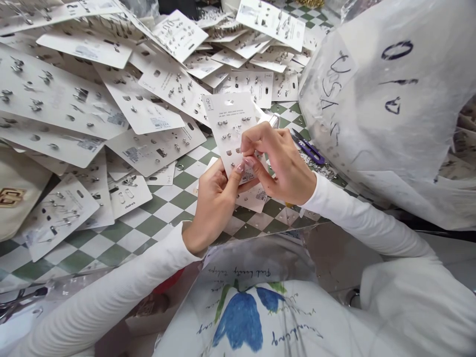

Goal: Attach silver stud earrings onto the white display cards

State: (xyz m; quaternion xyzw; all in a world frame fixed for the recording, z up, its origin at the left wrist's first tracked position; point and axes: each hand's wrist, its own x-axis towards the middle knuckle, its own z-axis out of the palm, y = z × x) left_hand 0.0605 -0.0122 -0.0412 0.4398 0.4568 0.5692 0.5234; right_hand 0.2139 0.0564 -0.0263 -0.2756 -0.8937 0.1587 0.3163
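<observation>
A white earring card (227,110) with rows of small silver earrings is tilted up over the table in front of me. My left hand (213,208) grips its lower edge, thumb on the front and fingers behind. At the card's lower right, my right hand (286,171) is closed in a pinch against the front face. Whatever lies between those fingertips is too small and covered to make out. Another white card (256,199) lies partly beneath my hands on the checkered tabletop.
Overlapping earring cards (55,99) are heaped across the left and back of the green-and-white checkered table (163,210). On the right bulges a large translucent plastic bag (372,114) with handwriting. Purple-handled snips (314,152) lie beside it among scattered tiny metal pieces.
</observation>
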